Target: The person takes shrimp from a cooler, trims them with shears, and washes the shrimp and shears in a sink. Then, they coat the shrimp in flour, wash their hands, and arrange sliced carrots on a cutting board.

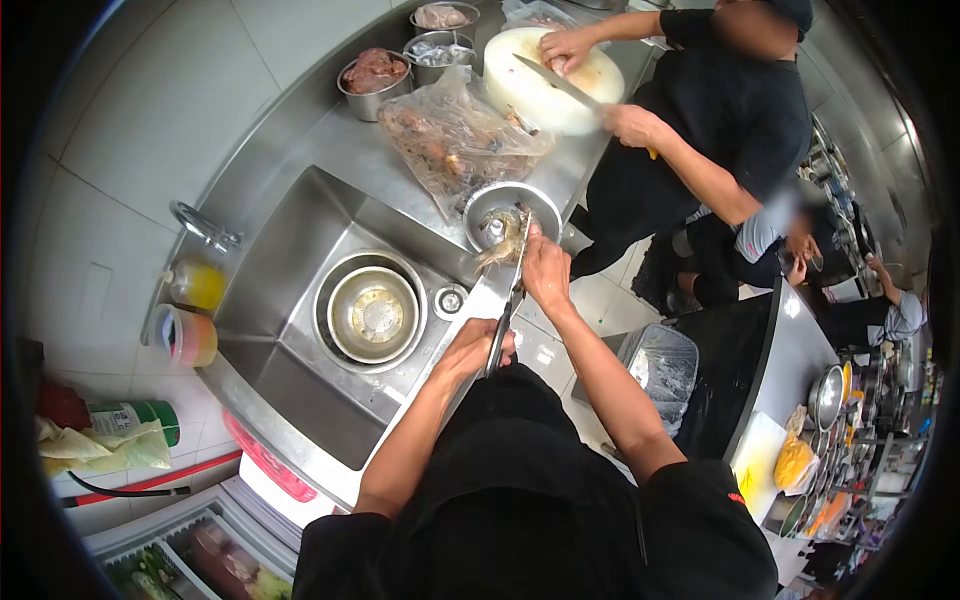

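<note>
Head view shows a steel counter (pixel 330 140) with a sink (pixel 275 320) set into it, a filled plastic bag (pixel 455 130) and, just beside the bag, a metal bowl (pixel 483 208). The left hand (pixel 468 348) curls round the scissors (pixel 507 312); the right hand (pixel 545 268) pinches a shrimp (pixel 497 255) by the blades, at the bowl's near rim.

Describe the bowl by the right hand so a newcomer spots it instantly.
Find the big steel sink; just outside its rim, a clear plastic bag lies on the counter. The metal bowl sits between that bag and the person's right hand. Unlike the nested bowls inside the sink, this one stands on the counter.
</note>
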Demonstrator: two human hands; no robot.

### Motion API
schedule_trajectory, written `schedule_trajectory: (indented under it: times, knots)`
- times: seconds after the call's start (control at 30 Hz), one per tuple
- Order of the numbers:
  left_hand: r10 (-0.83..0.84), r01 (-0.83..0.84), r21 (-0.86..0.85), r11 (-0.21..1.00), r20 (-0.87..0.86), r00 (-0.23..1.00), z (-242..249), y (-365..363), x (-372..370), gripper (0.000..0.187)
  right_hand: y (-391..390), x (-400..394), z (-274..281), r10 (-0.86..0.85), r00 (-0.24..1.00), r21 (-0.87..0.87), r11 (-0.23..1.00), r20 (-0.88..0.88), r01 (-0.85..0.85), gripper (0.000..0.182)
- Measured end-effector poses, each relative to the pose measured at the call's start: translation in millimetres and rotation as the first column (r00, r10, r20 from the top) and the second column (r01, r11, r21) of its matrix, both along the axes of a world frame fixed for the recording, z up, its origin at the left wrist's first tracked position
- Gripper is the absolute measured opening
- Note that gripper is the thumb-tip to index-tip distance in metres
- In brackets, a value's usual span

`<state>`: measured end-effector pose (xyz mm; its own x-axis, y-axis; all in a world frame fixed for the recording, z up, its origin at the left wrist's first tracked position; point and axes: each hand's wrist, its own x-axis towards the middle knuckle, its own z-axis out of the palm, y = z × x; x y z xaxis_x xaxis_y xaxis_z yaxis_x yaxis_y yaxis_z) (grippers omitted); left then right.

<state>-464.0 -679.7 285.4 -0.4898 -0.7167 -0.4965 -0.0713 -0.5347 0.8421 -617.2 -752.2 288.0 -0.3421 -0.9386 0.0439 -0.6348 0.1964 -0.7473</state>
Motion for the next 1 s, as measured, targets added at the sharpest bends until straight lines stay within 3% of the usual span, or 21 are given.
schedule_trajectory:
  times: [0.37,0.63,0.73,0.83,1.0]
  knots:
    - [0.043,-0.037,-0.076,0.996,0.08,0.996,3.1,-66.1,-32.2,0.025,-53.6,-14.3,11.0,-0.065,0.994,0.004,0.998,-0.093,0.066,0.053]
    - [0.177,-0.179,0.09,0.98,0.026,0.984,-20.4,-54.6,-41.6,0.019,-60.6,-17.8,-14.3,0.079,0.991,0.123,0.99,-0.11,-0.066,0.053]
    - [0.252,-0.252,0.098,0.963,0.014,0.968,-27.7,-49.1,-46.4,0.012,-60.9,-23.2,-22.7,0.043,0.994,0.172,0.985,-0.104,-0.024,0.054]
    - [0.231,-0.231,0.168,0.958,0.016,0.973,-31.5,-53.5,-44.5,0.013,-59.2,-30.3,-30.7,0.037,0.993,0.07,0.997,-0.113,-0.029,0.054]
    - [0.189,-0.182,0.127,0.975,-0.052,0.981,-28.1,-53.6,-42.7,0.014,-62.4,-31.5,-24.3,0.099,0.993,0.138,0.986,-0.066,-0.089,0.052]
